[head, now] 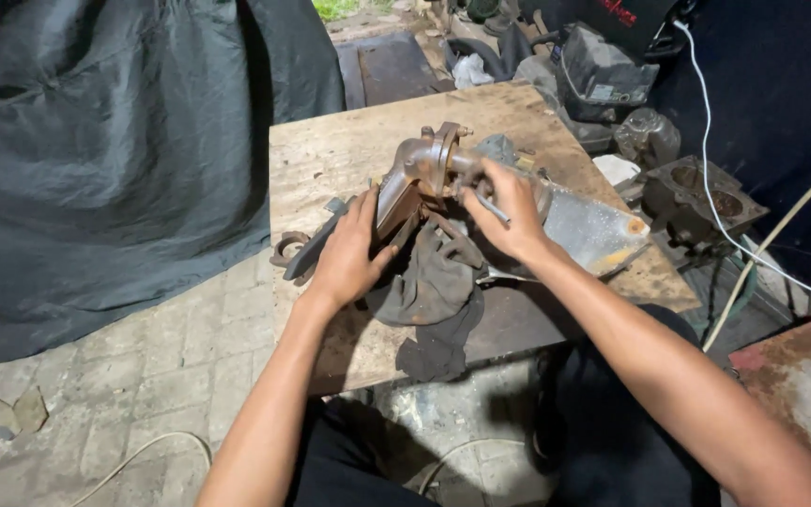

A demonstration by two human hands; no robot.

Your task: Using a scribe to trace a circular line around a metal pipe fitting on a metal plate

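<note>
A rusty brown metal pipe fitting (424,169) with a round flange rests on a worn wooden board (349,141). My left hand (349,252) presses against its lower left side, steadying it. My right hand (509,208) is closed on a thin metal tool (492,207) at the fitting's right side, just below the flange. A dirty dark rag (434,291) lies under the fitting and hangs over the board's near edge.
A dark tarp (96,160) covers something large at left. A metal tray (593,230) lies right of the fitting. Engine parts (696,197) and a white cable (715,188) crowd the right side. Paved ground (143,376) shows below.
</note>
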